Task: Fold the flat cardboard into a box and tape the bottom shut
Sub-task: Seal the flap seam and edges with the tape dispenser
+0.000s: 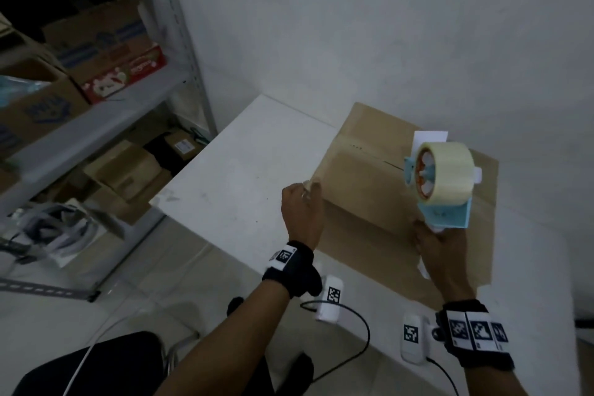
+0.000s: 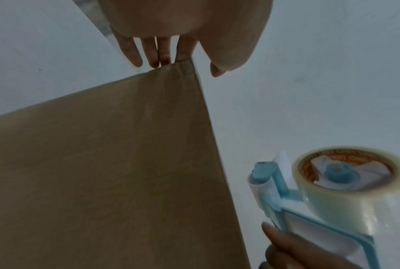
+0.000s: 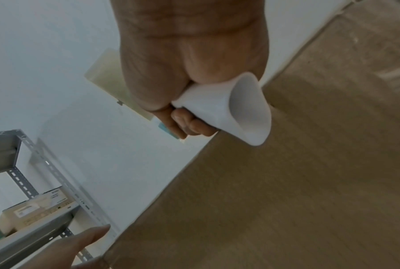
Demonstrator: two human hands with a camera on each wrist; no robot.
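A brown cardboard box stands folded up on the white table. My left hand is at its near-left top corner. In the left wrist view its straight fingers touch that corner of the box, with the thumb held apart. My right hand grips the white handle of a blue tape dispenser. The dispenser carries a clear tape roll and is held above the box's right side. The dispenser also shows low right in the left wrist view.
A grey metal shelf rack loaded with cardboard boxes stands to the left, with more boxes on the floor beneath it. A white wall runs behind the table. A white paper sticks out behind the box. A black cable hangs near the table's front edge.
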